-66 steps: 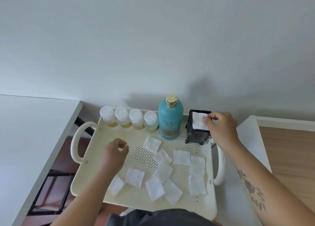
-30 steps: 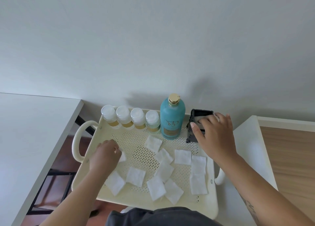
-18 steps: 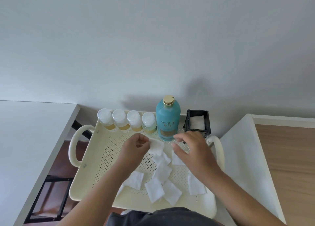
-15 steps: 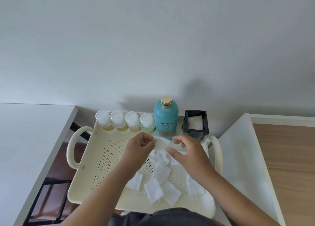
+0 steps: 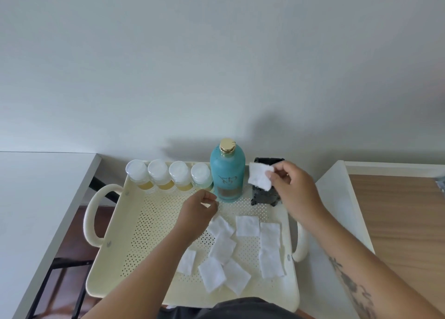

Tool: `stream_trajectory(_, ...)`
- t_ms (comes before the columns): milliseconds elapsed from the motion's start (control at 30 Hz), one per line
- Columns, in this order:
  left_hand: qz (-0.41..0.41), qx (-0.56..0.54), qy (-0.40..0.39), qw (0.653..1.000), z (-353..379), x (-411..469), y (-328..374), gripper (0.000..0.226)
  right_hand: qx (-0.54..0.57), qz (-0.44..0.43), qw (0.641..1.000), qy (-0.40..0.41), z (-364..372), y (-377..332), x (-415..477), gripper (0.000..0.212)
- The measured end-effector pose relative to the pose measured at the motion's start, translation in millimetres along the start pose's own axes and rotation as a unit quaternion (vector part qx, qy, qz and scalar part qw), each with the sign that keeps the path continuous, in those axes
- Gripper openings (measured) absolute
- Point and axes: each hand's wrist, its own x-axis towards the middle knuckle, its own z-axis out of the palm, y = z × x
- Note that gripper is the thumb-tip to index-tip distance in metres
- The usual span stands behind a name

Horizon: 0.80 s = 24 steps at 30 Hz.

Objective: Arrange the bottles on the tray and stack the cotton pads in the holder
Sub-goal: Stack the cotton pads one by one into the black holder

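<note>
A cream perforated tray (image 5: 154,224) carries several small white-capped bottles (image 5: 168,176) in a row at its back edge. Beside them stands a tall teal bottle (image 5: 227,174) with a gold cap. A black holder (image 5: 265,193) sits at the back right corner. My right hand (image 5: 293,188) pinches a white cotton pad (image 5: 260,179) just above and in front of the holder's top. My left hand (image 5: 197,212) hovers over the tray's middle with its fingers curled and nothing visible in them. Several loose cotton pads (image 5: 248,226) lie scattered on the tray's front right half.
A white table (image 5: 36,198) stands to the left of the tray, with a dark frame and floor in the gap. To the right is a white rimmed surface (image 5: 337,210) and a wooden top (image 5: 397,222). A plain wall is close behind.
My left hand passed a cotton pad to my right hand. The right hand has carried it back right to the holder, and the left hand has drawn back over the tray.
</note>
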Motion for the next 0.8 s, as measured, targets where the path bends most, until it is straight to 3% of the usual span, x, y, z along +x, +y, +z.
stream_trajectory(200,-0.002,0.147,0.032,0.989,3.6,13.6,-25.9,0.040,-0.100,0.034,0.994,-0.025,-15.1,15.2,32.6,0.018)
stream_trajectory(433,-0.030,0.184,0.045,0.981,11.8,19.1,-30.8,0.046,-0.197,0.060,0.976,-0.078,-7.2,21.7,37.8,0.022)
stream_trajectory(533,-0.045,0.179,0.061,0.981,12.2,21.7,-32.2,0.044,-0.258,0.023,0.963,-0.070,-4.4,19.8,33.1,0.020)
stream_trajectory(700,-0.061,0.151,0.086,0.983,12.6,24.7,-33.0,0.034,-0.296,-0.093,0.949,0.062,-4.6,13.6,18.1,0.015)
stream_trajectory(800,-0.082,0.136,0.095,0.983,11.2,27.5,-33.2,0.032,-0.326,-0.145,0.934,0.031,-1.8,15.9,8.5,0.016)
